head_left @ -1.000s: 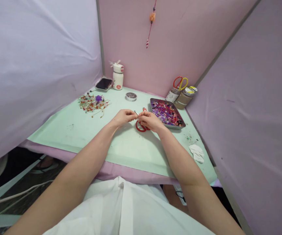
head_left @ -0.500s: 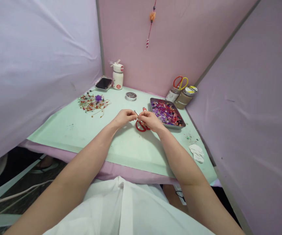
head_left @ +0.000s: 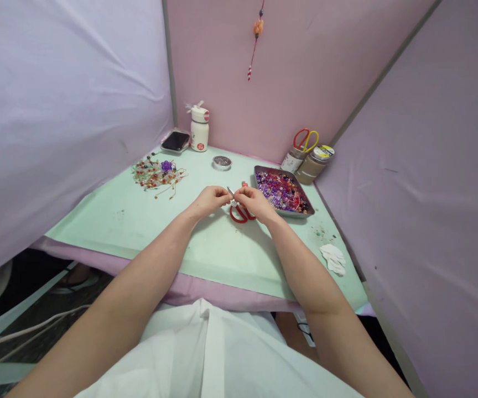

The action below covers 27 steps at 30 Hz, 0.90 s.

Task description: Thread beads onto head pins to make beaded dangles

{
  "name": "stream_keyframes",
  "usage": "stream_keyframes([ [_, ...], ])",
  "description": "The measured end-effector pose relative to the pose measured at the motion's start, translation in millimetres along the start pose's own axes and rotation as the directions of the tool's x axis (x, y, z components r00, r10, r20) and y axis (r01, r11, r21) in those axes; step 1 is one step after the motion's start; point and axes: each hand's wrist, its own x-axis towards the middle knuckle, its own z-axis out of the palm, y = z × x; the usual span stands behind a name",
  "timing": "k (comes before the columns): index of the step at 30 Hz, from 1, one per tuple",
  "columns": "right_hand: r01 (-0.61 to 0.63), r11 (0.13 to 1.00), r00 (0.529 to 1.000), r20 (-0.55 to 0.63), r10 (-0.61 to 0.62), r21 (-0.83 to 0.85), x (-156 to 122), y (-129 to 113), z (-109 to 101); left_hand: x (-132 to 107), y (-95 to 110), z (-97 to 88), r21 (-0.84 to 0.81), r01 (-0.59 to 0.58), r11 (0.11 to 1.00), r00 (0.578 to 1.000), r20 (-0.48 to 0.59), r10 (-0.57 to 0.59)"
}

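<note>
My left hand and my right hand are close together above the middle of the table, both in a pinch. A short, thin silvery piece sticks up at the right fingertips; its kind is too small to tell. Something small and pale shows just below the fingers, and whatever my left fingertips pinch is hidden. Under my right hand lie red-handled scissors, partly covered by it. Just right of that hand stands a metal tray full of purple, red and dark beads.
Beaded strands lie in a heap at the left. A round container, a white bottle and a phone are at the back. Two jars, one holding scissors, stand back right. White crumpled cloth lies front right.
The fingers shift only slightly, and the silvery piece at the right fingertips is a little more visible. Everything else looks the same.
</note>
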Motion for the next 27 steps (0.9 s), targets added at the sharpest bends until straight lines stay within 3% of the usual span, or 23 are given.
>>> stream_keyframes([
  [7,0.189,0.945,0.979,-0.028,-0.204,-0.268,1,2,2,-2,1,2.6,0.0,0.085,0.996,0.996,-0.011,-0.085],
  [13,0.291,0.815,0.93,-0.053,-0.365,-0.5,3,11,9,-1,-5,4.1,-0.168,0.222,0.961,0.974,0.078,-0.211],
  [19,0.265,0.736,0.917,-0.072,-0.391,-0.623,-2,8,16,0,-7,4.7,-0.335,0.363,0.869,0.931,0.116,-0.345],
  [27,0.318,0.552,0.891,0.044,-0.452,-0.771,-7,3,19,4,-7,3.6,-0.499,0.422,0.757,0.902,0.144,-0.407],
])
